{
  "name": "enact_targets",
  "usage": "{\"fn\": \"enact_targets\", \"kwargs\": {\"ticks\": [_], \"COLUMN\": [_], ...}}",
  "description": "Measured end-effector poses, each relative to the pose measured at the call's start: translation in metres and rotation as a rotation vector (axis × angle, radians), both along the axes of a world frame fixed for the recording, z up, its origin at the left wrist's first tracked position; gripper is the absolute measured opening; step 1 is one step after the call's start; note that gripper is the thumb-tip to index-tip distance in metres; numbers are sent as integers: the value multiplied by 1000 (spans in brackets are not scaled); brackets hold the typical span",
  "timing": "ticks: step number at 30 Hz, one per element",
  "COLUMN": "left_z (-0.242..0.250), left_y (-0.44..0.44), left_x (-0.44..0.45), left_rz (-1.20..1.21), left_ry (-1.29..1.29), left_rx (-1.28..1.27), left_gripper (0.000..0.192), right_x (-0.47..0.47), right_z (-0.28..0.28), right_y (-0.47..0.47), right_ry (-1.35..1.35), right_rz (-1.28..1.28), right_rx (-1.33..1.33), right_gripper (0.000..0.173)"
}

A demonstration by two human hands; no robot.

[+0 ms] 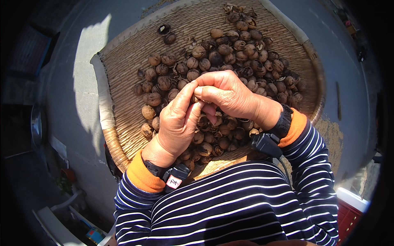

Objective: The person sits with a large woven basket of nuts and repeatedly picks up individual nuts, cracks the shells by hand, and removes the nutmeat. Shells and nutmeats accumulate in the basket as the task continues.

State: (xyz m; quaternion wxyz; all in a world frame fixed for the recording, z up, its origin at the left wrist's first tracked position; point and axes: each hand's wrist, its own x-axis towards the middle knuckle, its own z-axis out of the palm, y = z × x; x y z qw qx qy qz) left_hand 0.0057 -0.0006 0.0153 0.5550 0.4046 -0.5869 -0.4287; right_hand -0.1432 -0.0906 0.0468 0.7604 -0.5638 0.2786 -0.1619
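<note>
My left hand (180,118) and my right hand (229,93) meet at the fingertips above a heap of walnuts in their shells (227,58). Between the fingertips they hold one walnut (194,99), mostly hidden by the fingers and thumbs. The walnuts lie in a woven wicker basket tray (123,73) with a cloth-bound edge, close against my body. Several carry dark husk remains, and some empty-looking shell pieces lie below my hands. A dark husk with a pale inside (164,29) rests at the upper left of the tray, beside another dark nut.
Concrete ground (338,61) surrounds the tray. Scattered grain (329,135) lies at the right. A potted plant (64,184) stands at the lower left, and a red panel with a white edge (347,218) at the lower right. Both wrists wear strapped black devices.
</note>
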Motion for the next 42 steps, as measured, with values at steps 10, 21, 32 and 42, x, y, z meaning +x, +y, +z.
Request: {"fn": "enact_targets", "kwargs": {"ticks": [10,21,32,42], "left_z": [-1,11,13,18], "left_y": [2,0,-2,-2], "left_x": [-3,2,11,12], "left_rz": [7,204,265,201], "left_ry": [297,597,762,810], "left_rx": [126,462,456,527], "left_gripper": [39,25,19,20], "right_x": [4,-1,-3,-9], "right_z": [-1,-5,1,58], "right_y": [9,-2,-1,32], "right_ry": [-31,-172,-145,-442], "right_rz": [-93,-115,-126,182], "right_rx": [86,272,244,231], "right_gripper": [16,23,16,13]}}
